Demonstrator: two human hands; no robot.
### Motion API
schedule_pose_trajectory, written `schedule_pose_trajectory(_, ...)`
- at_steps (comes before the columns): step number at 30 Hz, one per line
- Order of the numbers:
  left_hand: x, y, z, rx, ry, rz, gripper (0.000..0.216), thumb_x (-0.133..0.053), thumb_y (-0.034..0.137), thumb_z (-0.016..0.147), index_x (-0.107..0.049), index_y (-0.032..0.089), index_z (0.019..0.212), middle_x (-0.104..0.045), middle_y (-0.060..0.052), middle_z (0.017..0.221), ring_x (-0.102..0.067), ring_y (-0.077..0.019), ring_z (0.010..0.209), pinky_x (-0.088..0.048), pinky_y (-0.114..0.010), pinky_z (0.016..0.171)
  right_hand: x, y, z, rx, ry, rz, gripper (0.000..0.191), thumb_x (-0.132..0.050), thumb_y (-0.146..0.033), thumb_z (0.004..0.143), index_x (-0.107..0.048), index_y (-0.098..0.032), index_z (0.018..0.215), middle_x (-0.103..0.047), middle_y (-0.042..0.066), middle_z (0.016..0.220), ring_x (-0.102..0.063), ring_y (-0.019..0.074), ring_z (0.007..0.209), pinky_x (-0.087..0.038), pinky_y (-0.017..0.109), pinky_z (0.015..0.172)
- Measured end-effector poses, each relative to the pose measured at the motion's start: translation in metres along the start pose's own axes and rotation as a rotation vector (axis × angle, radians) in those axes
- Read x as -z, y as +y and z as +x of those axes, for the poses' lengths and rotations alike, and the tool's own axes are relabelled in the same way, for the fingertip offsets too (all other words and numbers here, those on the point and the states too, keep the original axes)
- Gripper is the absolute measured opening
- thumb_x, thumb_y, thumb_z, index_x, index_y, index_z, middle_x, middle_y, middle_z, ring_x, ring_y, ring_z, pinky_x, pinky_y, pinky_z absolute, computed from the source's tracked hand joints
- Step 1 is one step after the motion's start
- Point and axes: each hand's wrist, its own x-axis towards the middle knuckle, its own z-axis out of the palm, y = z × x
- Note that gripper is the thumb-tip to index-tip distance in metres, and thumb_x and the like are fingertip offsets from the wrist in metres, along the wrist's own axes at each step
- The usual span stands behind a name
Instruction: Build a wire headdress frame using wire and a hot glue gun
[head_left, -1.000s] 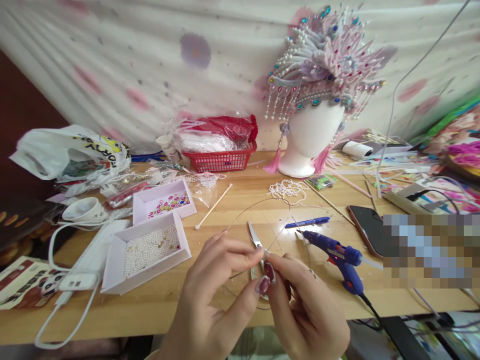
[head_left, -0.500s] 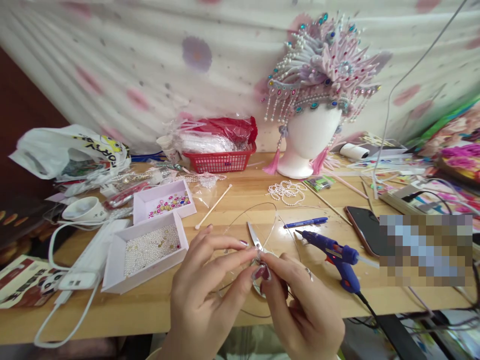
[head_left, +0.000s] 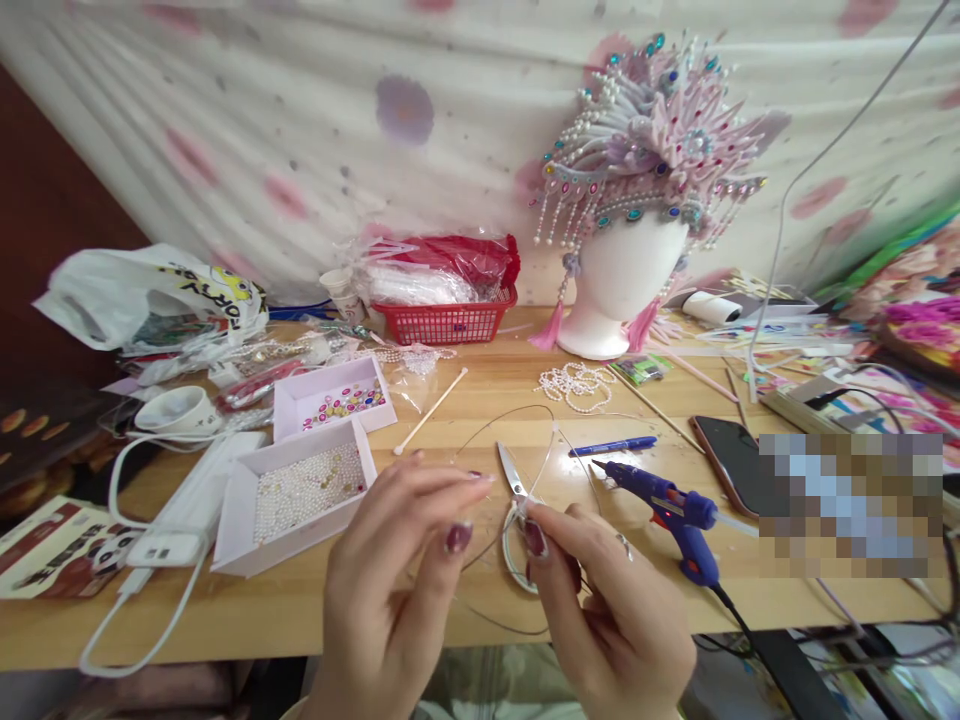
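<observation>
Your right hand (head_left: 611, 610) pinching a thin wire (head_left: 507, 412) between thumb and forefinger, your left hand (head_left: 397, 570) loosely open just beside it, scissors (head_left: 512, 472) lying just behind your fingertips, blue glue gun (head_left: 664, 503) near

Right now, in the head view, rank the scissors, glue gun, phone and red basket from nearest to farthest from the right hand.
1. Scissors, at the right hand's fingertips, and blue glue gun, just to its right: too close to call.
2. Phone, farther right.
3. Red basket, far back to the left.
</observation>
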Motion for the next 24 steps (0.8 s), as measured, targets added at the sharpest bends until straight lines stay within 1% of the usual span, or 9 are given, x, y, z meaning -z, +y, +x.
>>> schedule_pose_trajectory(2, 0.001, 0.0, -0.002, -0.093, -0.144, 0.024, 0.034, -0.04, 0.031, 0.105, -0.064, 0.024, 0.128, -0.065, -0.005, 0.126, -0.058, -0.0182, 0.122, -0.041, -0.035, 0.11, -0.001, 0.001, 0.0, -0.01, 0.025, 0.002, 0.033, -0.056, 0.002, 0.089, -0.065, -0.019, 0.114, -0.064, -0.001, 0.075, -0.055, 0.0096, 0.058, -0.045, 0.022, 0.053)
schedule_pose_trajectory(4, 0.0, 0.0, -0.003, -0.125, -0.187, 0.043, 0.037, -0.042, 0.032, 0.105, -0.059, 0.022, 0.135, -0.061, -0.008, 0.133, -0.054, -0.02, 0.127, -0.04, -0.037, 0.111, -0.002, 0.003, 0.0, -0.012, 0.053, -0.002, 0.032, -0.057, 0.0, 0.09, -0.065, -0.019, 0.114, -0.063, -0.001, 0.072, -0.059, 0.0106, 0.059, -0.046, 0.022, 0.053)
schedule_pose_trajectory(6, -0.002, 0.001, -0.002, -0.077, -0.099, 0.032, 0.033, -0.053, 0.024, 0.1, -0.06, 0.021, 0.132, -0.062, -0.007, 0.129, -0.056, -0.0187, 0.123, -0.043, -0.033, 0.107, -0.003, 0.004, -0.001, -0.015, 0.068, -0.007, 0.03, -0.058, -0.001, 0.09, -0.066, -0.019, 0.113, -0.063, -0.001, 0.07, -0.063, 0.0121, 0.063, -0.048, 0.022, 0.054)
schedule_pose_trajectory(8, -0.006, 0.002, 0.0, -0.058, -0.019, 0.032, 0.031, -0.062, 0.014, 0.093, -0.063, 0.019, 0.124, -0.067, -0.005, 0.118, -0.06, -0.0162, 0.115, -0.046, -0.029, 0.102, -0.003, 0.005, -0.001, -0.026, 0.066, 0.002, 0.031, -0.058, -0.001, 0.09, -0.066, -0.019, 0.114, -0.065, -0.001, 0.071, -0.066, 0.0121, 0.064, -0.05, 0.021, 0.055)
schedule_pose_trajectory(10, -0.009, 0.002, 0.003, -0.11, -0.017, 0.058, 0.027, -0.064, 0.007, 0.09, -0.065, 0.018, 0.115, -0.071, -0.002, 0.105, -0.064, -0.0138, 0.102, -0.045, -0.029, 0.103, -0.003, 0.004, -0.002, -0.043, 0.057, 0.024, 0.032, -0.058, -0.002, 0.09, -0.066, -0.02, 0.116, -0.067, -0.001, 0.073, -0.066, 0.0109, 0.064, -0.051, 0.02, 0.056)
schedule_pose_trajectory(13, -0.014, 0.002, 0.006, -0.2, -0.015, 0.108, 0.023, -0.062, 0.001, 0.089, -0.066, 0.017, 0.105, -0.073, 0.0, 0.089, -0.066, -0.0123, 0.085, -0.042, -0.037, 0.108, -0.003, 0.0, -0.003, -0.068, 0.054, 0.059, 0.033, -0.058, -0.002, 0.09, -0.066, -0.021, 0.116, -0.069, -0.002, 0.075, -0.067, 0.0088, 0.063, -0.053, 0.018, 0.058)
schedule_pose_trajectory(16, -0.017, 0.005, 0.005, -0.239, 0.063, 0.165, 0.021, -0.063, -0.001, 0.087, -0.066, 0.016, 0.098, -0.072, 0.0, 0.082, -0.066, -0.0134, 0.079, -0.041, -0.043, 0.108, -0.004, -0.004, -0.003, -0.079, 0.069, 0.067, 0.032, -0.058, -0.002, 0.09, -0.067, -0.021, 0.114, -0.072, -0.003, 0.076, -0.065, 0.0077, 0.061, -0.052, 0.018, 0.058)
schedule_pose_trajectory(19, -0.021, 0.009, 0.003, -0.227, 0.141, 0.209, 0.018, -0.062, 0.0, 0.086, -0.064, 0.016, 0.093, -0.07, 0.001, 0.08, -0.065, -0.0125, 0.075, -0.041, -0.042, 0.108, -0.006, -0.004, -0.003, -0.064, 0.072, 0.056, 0.033, -0.059, -0.002, 0.09, -0.067, -0.022, 0.115, -0.073, -0.003, 0.076, -0.067, 0.0098, 0.064, -0.053, 0.019, 0.056)
schedule_pose_trajectory(24, -0.026, 0.01, 0.001, -0.07, 0.135, 0.091, 0.017, -0.056, 0.004, 0.09, -0.058, 0.021, 0.094, -0.066, 0.003, 0.079, -0.064, -0.0125, 0.076, -0.043, -0.041, 0.11, -0.007, -0.001, -0.002, -0.016, 0.094, 0.056, 0.037, -0.06, 0.0, 0.087, -0.067, -0.021, 0.117, -0.073, -0.001, 0.075, -0.066, 0.0115, 0.058, -0.054, 0.021, 0.054)
